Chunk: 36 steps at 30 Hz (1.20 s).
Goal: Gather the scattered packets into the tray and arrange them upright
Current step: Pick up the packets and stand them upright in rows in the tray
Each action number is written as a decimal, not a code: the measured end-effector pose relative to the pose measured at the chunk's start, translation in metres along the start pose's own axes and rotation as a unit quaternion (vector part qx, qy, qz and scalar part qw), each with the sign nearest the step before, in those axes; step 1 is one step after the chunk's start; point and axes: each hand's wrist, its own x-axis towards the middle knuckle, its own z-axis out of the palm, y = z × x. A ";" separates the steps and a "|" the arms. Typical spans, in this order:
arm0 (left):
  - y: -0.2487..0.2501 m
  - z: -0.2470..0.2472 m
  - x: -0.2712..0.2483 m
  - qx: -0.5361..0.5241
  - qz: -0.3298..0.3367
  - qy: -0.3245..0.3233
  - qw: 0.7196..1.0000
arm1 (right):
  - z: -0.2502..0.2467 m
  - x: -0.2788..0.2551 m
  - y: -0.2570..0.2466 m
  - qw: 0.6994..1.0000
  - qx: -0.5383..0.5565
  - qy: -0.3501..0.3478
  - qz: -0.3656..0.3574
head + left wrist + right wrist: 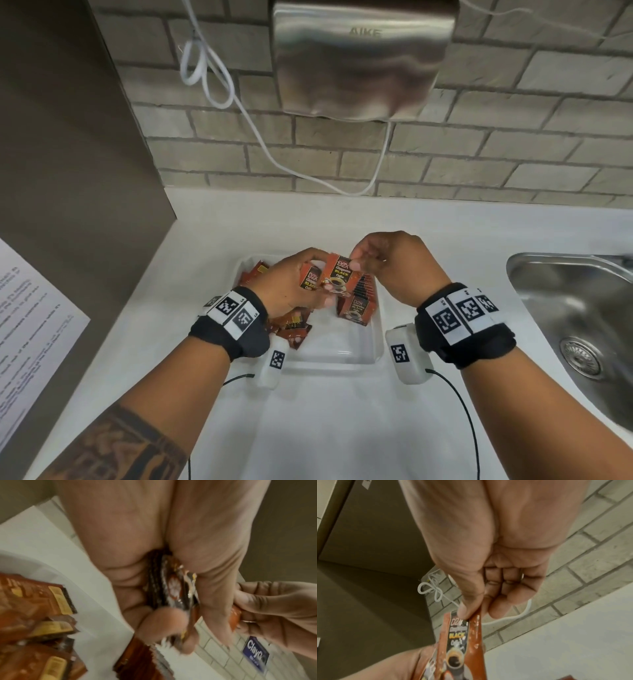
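Note:
A clear plastic tray [346,353] sits on the white counter, and both hands hover over it. My left hand [294,284] grips a small stack of red-and-black coffee packets [310,279], whose edges show between thumb and fingers in the left wrist view [164,588]. My right hand [383,263] pinches the top corner of the front packet [339,274] between thumb and forefinger [467,609]. A row of packets [358,301] stands upright at the tray's right side. Loose packets [291,329] lie flat at the tray's left [34,601].
A steel sink [579,318] lies to the right of the tray. A metal hand dryer [363,58] and a looped white cable [219,78] hang on the brick wall behind. A brown panel with a printed sheet [30,325] stands at left.

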 end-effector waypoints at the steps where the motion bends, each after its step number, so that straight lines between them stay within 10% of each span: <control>1: -0.006 -0.002 0.000 0.051 -0.029 -0.010 0.998 | 0.001 -0.002 0.005 1.000 -0.016 -0.004 0.005; 6: -0.018 0.002 0.001 0.288 -0.126 -0.009 0.949 | 0.017 -0.012 0.036 0.993 -0.066 -0.058 0.079; 17: -0.004 0.060 0.036 0.378 -0.089 -0.254 0.886 | 0.053 -0.002 0.072 0.981 -0.143 -0.056 0.116; 36: 0.003 0.072 0.058 0.415 -0.148 -0.296 0.847 | 0.047 -0.003 0.079 0.991 -0.080 -0.050 0.098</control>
